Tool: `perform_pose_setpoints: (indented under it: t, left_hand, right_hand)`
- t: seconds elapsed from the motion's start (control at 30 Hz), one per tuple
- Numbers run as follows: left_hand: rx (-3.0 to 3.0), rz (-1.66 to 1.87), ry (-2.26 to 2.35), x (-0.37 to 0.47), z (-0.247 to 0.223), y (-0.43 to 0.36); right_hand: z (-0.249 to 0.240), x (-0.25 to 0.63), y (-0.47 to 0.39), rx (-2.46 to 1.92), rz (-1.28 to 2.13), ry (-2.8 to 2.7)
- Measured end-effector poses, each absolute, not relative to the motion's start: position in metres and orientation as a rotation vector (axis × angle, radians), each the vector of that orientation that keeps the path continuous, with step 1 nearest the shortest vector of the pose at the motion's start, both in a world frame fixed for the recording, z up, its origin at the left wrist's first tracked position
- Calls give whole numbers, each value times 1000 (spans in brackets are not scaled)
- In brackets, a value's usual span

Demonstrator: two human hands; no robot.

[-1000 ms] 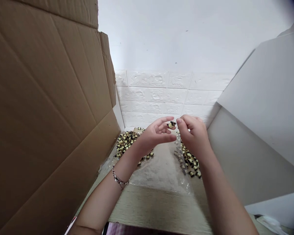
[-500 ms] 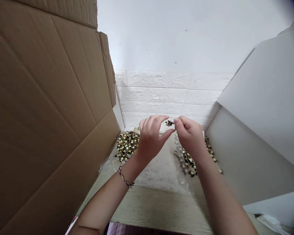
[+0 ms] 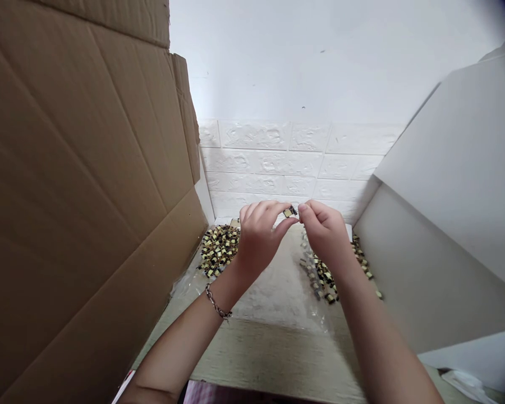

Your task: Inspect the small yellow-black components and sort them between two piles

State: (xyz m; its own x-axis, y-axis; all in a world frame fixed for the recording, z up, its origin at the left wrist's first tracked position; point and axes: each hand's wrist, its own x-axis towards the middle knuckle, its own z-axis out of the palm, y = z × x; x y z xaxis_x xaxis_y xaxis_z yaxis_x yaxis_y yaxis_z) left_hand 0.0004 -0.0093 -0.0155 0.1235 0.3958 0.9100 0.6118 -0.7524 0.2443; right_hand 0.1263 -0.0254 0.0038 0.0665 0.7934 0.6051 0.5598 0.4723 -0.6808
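Observation:
A small transformer [image 3: 288, 213] with a yellow-wrapped middle and black ends is held up between my two hands, above the plastic sheet. My left hand [image 3: 261, 230] has its thumb and forefinger closed around the body from the left. At the right end of the piece, my right hand [image 3: 325, 227] pinches with thumb and curled forefinger; the exact part in that pinch is hidden. Under and left of my left hand lies a heap of similar transformers [image 3: 219, 247]. A second pile of transformers [image 3: 326, 275] sits partly behind my right wrist.
Clear plastic sheeting [image 3: 273, 292] covers part of the pale wooden table [image 3: 273, 350]. A tall cardboard panel [image 3: 88, 168] walls the left side, and a white panel [image 3: 429, 252] walls the right. Behind stands a white brick-patterned wall [image 3: 273, 163].
My left thumb and forefinger have closed onto the transformer, which has turned slightly. My right hand keeps its pinch at almost the same spot.

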Motion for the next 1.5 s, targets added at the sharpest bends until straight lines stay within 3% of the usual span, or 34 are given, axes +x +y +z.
perform_pose_setpoints:
  t: [0.5, 1.23, 1.5]
  left_hand:
    - [-2584, -2250, -1117, 0, -9, -8]
    - [-2884, -2770, -1183, -1, -5, -9]
    - [-2879, -2893, -1214, 0, -4, -10]
  right_hand:
    - [4, 127, -25, -1097, 194, -1690]
    - [4, 124, -27, -986, 323, -1670]
    - [2, 119, -27, -1022, 31, -1730]
